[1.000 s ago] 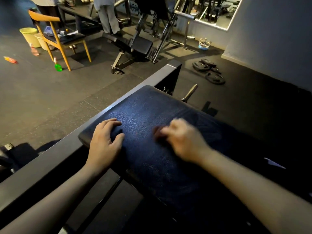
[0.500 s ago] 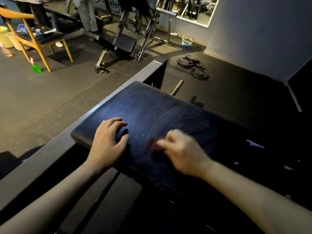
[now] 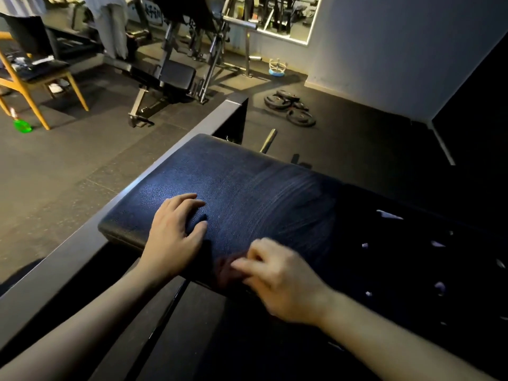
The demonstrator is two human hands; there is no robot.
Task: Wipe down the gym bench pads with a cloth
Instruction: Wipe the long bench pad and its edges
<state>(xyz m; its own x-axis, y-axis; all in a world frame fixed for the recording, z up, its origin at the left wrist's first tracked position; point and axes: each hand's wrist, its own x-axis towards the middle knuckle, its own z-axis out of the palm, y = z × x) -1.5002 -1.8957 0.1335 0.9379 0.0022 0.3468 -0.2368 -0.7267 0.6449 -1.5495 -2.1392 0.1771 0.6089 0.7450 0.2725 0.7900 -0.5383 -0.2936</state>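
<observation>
A person's left hand (image 3: 173, 237) rests on the dark blue bench pad (image 3: 242, 182) by its near left corner, grip spread. At the pad's near edge the blurred right hand (image 3: 283, 281) pinches a dark reddish cloth (image 3: 227, 273) against the pad. Wipe streaks (image 3: 291, 196) cross the pad's middle; weight plates (image 3: 291, 108) lie on the floor beyond it

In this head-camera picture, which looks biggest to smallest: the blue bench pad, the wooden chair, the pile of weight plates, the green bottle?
1. blue bench pad, nearest the camera
2. wooden chair, partly cut off
3. pile of weight plates
4. green bottle
</observation>
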